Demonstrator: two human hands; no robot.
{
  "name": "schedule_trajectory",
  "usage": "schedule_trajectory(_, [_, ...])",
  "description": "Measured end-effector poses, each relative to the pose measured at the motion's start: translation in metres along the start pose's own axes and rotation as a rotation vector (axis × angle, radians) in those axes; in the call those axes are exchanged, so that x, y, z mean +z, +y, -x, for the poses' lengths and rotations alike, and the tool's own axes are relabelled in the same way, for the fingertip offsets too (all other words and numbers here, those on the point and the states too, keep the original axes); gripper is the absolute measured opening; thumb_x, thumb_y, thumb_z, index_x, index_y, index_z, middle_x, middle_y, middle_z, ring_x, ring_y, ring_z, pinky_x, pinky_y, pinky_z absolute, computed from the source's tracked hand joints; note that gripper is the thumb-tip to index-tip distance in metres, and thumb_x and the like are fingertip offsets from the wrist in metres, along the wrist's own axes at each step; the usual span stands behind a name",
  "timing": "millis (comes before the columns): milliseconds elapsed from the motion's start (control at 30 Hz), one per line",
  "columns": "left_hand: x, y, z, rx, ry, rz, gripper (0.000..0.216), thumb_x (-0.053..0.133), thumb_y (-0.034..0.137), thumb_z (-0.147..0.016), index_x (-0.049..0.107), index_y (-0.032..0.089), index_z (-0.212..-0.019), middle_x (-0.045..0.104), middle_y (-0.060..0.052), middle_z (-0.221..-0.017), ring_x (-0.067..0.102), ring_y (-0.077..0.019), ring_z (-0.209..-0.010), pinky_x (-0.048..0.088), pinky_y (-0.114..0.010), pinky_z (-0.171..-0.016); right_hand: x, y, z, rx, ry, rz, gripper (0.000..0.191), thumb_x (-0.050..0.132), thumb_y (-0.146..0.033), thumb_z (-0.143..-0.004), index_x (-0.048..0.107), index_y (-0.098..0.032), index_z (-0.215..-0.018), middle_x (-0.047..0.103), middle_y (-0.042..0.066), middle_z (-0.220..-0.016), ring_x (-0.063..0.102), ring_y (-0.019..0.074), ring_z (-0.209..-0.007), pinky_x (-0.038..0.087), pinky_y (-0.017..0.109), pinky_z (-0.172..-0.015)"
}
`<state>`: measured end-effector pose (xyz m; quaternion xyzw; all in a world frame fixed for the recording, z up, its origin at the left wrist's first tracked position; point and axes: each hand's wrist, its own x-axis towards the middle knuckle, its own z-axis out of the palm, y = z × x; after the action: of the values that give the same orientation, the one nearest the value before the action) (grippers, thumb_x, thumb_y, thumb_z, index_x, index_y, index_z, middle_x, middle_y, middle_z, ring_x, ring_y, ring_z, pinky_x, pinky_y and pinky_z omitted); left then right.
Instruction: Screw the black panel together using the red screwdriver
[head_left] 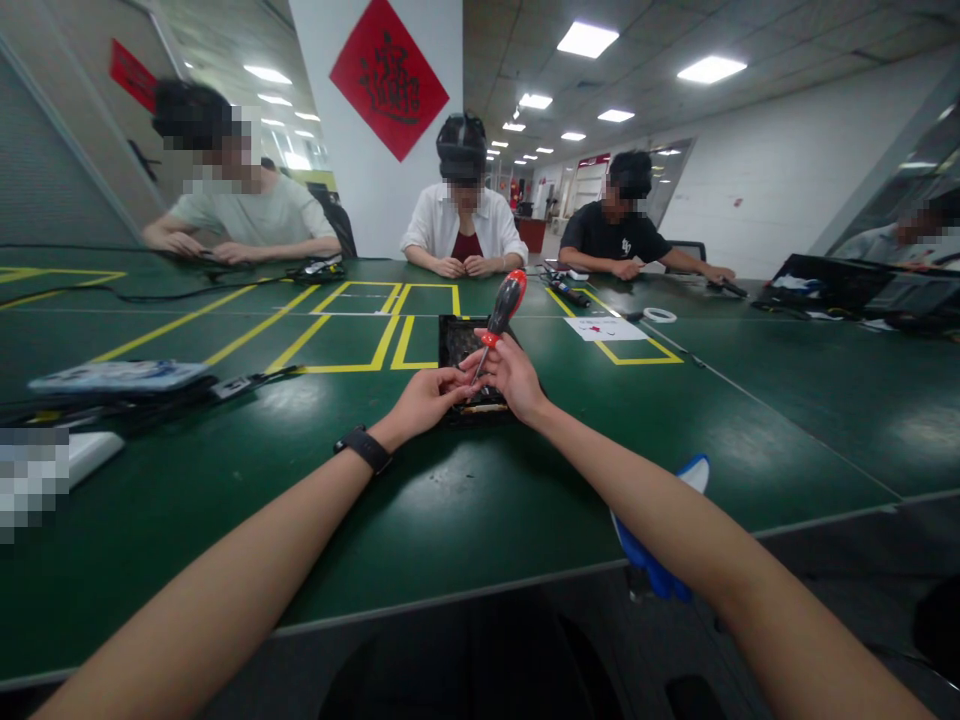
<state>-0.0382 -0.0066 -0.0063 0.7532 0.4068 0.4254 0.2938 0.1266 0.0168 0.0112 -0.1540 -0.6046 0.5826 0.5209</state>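
Observation:
A screwdriver (508, 303) with a red and black handle leans upward to the right, its thin metal shaft pointing down. My right hand (517, 382) is closed around its lower part, near the collar and shaft. My left hand (424, 402) is closed too, thumb and fingers pinched near the screwdriver's tip; whatever sits between them is too small or hidden to name. Both hands are over a black open tray-like case (450, 330) on the green table. My fingers cover much of its inside.
The green table (540, 540) carries yellow tape outlines. A blue-and-white glove (637, 550) hangs over the near edge by my right forearm. To the left lie cables and a flat box (120, 376). A paper sheet (602, 329) and tape roll (660, 315) lie right. Several people sit opposite.

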Motion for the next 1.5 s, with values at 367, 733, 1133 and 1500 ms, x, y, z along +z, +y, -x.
schedule_trajectory(367, [0.0,-0.001,-0.001,-0.016,0.033,0.014,0.033,0.065,0.042,-0.072,0.063,0.013,-0.087,0.062,0.0,-0.071,0.05,-0.0094,-0.059,0.04,-0.021,-0.056,0.0,0.003,0.0,-0.072,0.054,0.024,0.029,0.051,-0.039,-0.085,0.043,-0.022,-0.107,0.065,0.0,-0.077,0.064,0.0118,-0.065,0.052,0.023,-0.056])
schedule_trajectory(733, [0.003,-0.008,-0.002,-0.006,0.009,0.071,0.031,0.067,0.037,-0.071,0.059,0.012,-0.088,0.064,-0.002,-0.072,0.053,-0.0098,-0.058,0.042,-0.023,-0.058,0.0,0.001,0.0,-0.018,0.054,0.004,0.034,0.043,-0.04,-0.088,0.044,-0.02,-0.116,0.065,0.002,-0.076,0.064,0.0128,-0.064,0.051,0.023,-0.053])
schedule_trajectory(1133, [0.002,-0.001,-0.001,-0.027,0.033,0.063,0.03,0.068,0.039,-0.07,0.059,0.013,-0.083,0.062,0.0,-0.068,0.052,-0.009,-0.057,0.042,-0.022,-0.057,0.001,0.0,0.001,-0.026,0.069,0.021,0.034,0.049,-0.042,-0.085,0.045,-0.021,-0.113,0.065,0.0,-0.075,0.063,0.0112,-0.063,0.051,0.022,-0.054])
schedule_trajectory(1500, [0.0,0.002,-0.001,-0.061,0.036,0.063,0.034,0.07,0.043,-0.065,0.06,0.013,-0.077,0.062,-0.001,-0.067,0.05,-0.0089,-0.055,0.039,-0.021,-0.054,0.005,-0.004,0.002,-0.05,0.08,0.04,0.036,0.051,-0.044,-0.084,0.044,-0.022,-0.111,0.063,-0.001,-0.073,0.062,0.0098,-0.06,0.05,0.02,-0.052])
